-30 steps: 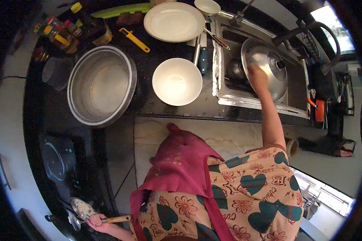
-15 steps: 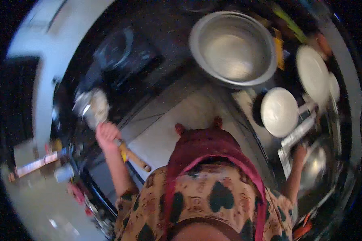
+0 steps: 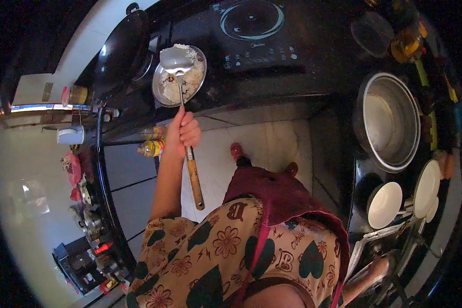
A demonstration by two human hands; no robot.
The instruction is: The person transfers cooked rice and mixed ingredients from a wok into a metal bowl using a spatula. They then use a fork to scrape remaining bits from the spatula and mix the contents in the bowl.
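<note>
Along the Black Countertop (image 3: 323, 51)

We find an induction cooktop (image 3: 251, 23), a steel bowl of rice (image 3: 157, 84) near the front edge, a wide metal pot (image 3: 392, 120) around the corner, and, near it, a white bowl (image 3: 385, 205) beside a white plate (image 3: 427, 189).

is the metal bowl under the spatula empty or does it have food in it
Not empty: pale, rice-like food shows inside the metal bowl, beside the spatula.

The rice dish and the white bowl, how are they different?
The dish has rice in it; the bowl shows none. The dish looks silvery; the bowl is white. A spatula is over the dish; none is over the bowl. Both look round.
</note>
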